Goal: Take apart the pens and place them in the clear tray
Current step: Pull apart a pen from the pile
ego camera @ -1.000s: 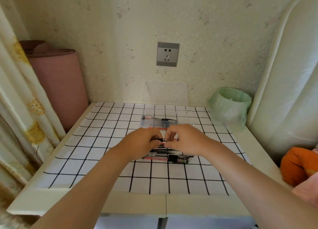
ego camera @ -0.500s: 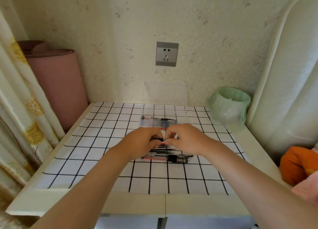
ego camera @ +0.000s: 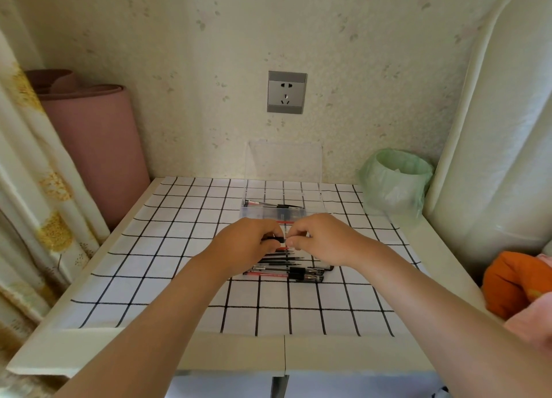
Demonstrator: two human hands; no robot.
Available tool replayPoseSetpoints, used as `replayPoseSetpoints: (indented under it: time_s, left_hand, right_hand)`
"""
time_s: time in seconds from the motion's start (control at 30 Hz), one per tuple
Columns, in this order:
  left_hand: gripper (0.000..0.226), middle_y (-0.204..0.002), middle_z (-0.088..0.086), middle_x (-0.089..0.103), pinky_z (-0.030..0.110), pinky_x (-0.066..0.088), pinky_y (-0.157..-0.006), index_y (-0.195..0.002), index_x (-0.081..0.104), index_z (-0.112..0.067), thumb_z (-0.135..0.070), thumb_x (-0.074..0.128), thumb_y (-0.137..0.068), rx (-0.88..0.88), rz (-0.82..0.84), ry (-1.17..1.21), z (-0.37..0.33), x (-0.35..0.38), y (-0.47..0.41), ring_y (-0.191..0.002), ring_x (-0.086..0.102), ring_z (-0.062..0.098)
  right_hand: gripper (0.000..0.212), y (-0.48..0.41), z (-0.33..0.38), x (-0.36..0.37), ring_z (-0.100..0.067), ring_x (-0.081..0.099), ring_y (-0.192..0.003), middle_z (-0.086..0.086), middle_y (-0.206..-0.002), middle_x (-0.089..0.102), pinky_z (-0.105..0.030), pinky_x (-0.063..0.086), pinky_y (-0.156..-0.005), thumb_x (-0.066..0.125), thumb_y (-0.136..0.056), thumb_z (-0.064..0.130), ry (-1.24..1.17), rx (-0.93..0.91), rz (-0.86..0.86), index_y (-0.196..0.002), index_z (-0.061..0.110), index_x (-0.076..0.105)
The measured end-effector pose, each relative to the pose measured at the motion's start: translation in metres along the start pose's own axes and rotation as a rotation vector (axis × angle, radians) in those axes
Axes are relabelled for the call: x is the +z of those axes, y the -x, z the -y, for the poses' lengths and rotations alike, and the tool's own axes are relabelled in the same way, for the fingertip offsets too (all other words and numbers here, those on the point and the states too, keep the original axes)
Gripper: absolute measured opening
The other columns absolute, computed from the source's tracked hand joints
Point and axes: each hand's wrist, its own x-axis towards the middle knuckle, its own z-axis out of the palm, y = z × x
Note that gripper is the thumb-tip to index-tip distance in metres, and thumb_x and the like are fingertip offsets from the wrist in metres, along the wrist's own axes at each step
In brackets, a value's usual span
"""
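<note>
The left hand (ego camera: 248, 242) and the right hand (ego camera: 322, 239) meet above the worktop (ego camera: 149, 347), and each one pinches one end of a pen (ego camera: 276, 240). The pile of pens (ego camera: 286, 270) lies at 6 o'clock from them, and the clear tray (ego camera: 257, 213) at 12 o'clock.

Left hand (ego camera: 248, 242) and right hand (ego camera: 321, 237) seemingly pinch one pen (ego camera: 276, 239).

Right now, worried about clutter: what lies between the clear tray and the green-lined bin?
Head view: only bare checked cloth separates clear tray and green-lined bin.
</note>
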Motion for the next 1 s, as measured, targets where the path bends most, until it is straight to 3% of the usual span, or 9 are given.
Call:
replayPoseSetpoints:
  time_s: [0.1,0.23,0.3,0.4,0.53,0.8,1.0]
  left_hand:
    - [0.014,-0.076,-0.016,0.058,0.022,0.044,-0.06,-0.107,0.064,-0.033,-0.034,0.055,-0.096,-0.017,0.015,-0.064,0.0,0.002,-0.002,-0.068,0.055,0.003]
    - [0.015,-0.068,-0.021,0.05,0.016,0.034,-0.055,-0.107,0.063,-0.034,-0.036,0.053,-0.097,-0.014,0.017,-0.103,-0.005,0.005,-0.006,-0.062,0.048,-0.002]
    - [0.016,-0.072,-0.018,0.055,0.016,0.036,-0.056,-0.109,0.063,-0.035,-0.037,0.051,-0.098,-0.018,0.045,-0.112,-0.008,0.006,-0.006,-0.064,0.05,0.0]
    - [0.019,-0.091,-0.011,0.067,0.022,0.049,-0.068,-0.113,0.063,-0.034,-0.037,0.051,-0.098,-0.028,0.088,-0.113,-0.01,0.007,-0.006,-0.079,0.06,0.007]
    - [0.02,-0.096,-0.009,0.069,0.026,0.051,-0.074,-0.113,0.063,-0.033,-0.036,0.051,-0.097,-0.026,0.101,-0.11,-0.012,0.009,-0.008,-0.082,0.061,0.008]
    - [0.018,-0.088,-0.013,0.065,0.024,0.049,-0.068,-0.11,0.063,-0.033,-0.037,0.052,-0.097,-0.014,0.071,-0.092,-0.014,0.012,-0.009,-0.076,0.058,0.006]
    - [0.016,-0.081,-0.016,0.061,0.021,0.048,-0.065,-0.107,0.065,-0.032,-0.035,0.054,-0.096,0.011,0.043,-0.074,-0.012,0.009,-0.008,-0.072,0.057,0.002]
  right_hand:
    - [0.018,0.005,-0.01,-0.003,-0.008,0.061,-0.093,0.011,-0.105,0.067,-0.028,0.05,-0.081,0.057,-0.095,0.033,0.077,0.038,0.019,-0.108,0.031,0.069]
    - [0.024,0.015,-0.027,-0.011,-0.004,0.058,-0.088,0.018,-0.095,0.063,-0.018,0.043,-0.071,0.057,-0.091,0.02,0.197,0.1,0.091,-0.103,0.034,0.072]
    - [0.021,0.019,-0.031,-0.013,-0.004,0.058,-0.088,0.018,-0.094,0.062,-0.022,0.046,-0.076,0.06,-0.09,0.023,0.217,0.119,0.124,-0.104,0.033,0.073]
    - [0.016,0.022,-0.035,-0.01,-0.005,0.061,-0.09,0.018,-0.096,0.068,-0.029,0.052,-0.083,0.066,-0.088,0.032,0.204,0.132,0.146,-0.102,0.032,0.075]
    - [0.014,0.021,-0.038,-0.007,-0.005,0.063,-0.087,0.017,-0.093,0.071,-0.027,0.052,-0.078,0.07,-0.085,0.034,0.211,0.13,0.138,-0.098,0.032,0.077]
    - [0.011,0.021,-0.037,-0.009,-0.005,0.061,-0.085,0.014,-0.094,0.068,-0.023,0.049,-0.072,0.066,-0.089,0.032,0.166,0.072,-0.006,-0.096,0.027,0.072]
    - [0.006,0.017,-0.033,-0.007,0.0,0.061,-0.084,0.02,-0.085,0.066,-0.031,0.053,-0.077,0.067,-0.087,0.032,0.105,-0.034,-0.088,-0.092,0.032,0.07]
